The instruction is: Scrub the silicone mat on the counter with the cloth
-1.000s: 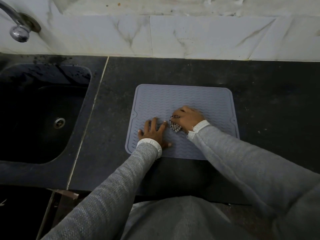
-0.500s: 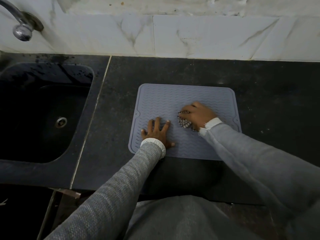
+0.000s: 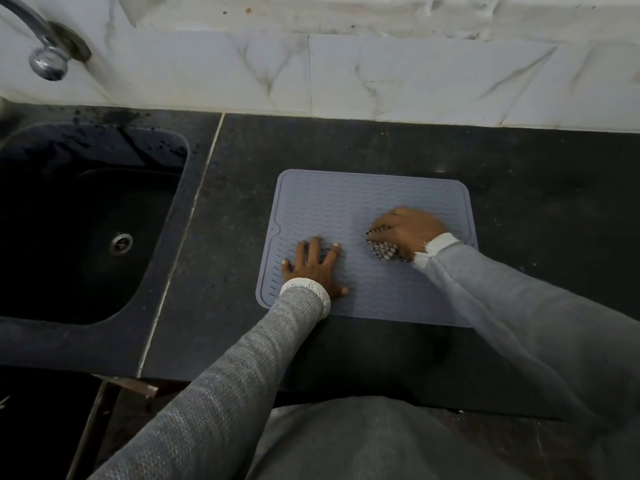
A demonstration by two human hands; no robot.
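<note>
A grey ribbed silicone mat [image 3: 332,202] lies flat on the dark counter [image 3: 381,147]. My left hand [image 3: 317,268] presses on the mat's near-left part with fingers spread flat. My right hand [image 3: 407,230] is on the mat's right half, fingers curled over a bunched checked cloth [image 3: 382,251], which it holds down against the mat. Most of the cloth is hidden under the hand.
A dark sink [image 3: 86,220] with a round drain [image 3: 121,242] sits to the left of the counter. A metal tap [image 3: 45,50] comes from the marble wall tiles [image 3: 381,71] behind. The counter's front edge runs just below the mat.
My right hand has slid the cloth to the right across the mat, away from my left hand. My left hand stays pressed in the same spot.
</note>
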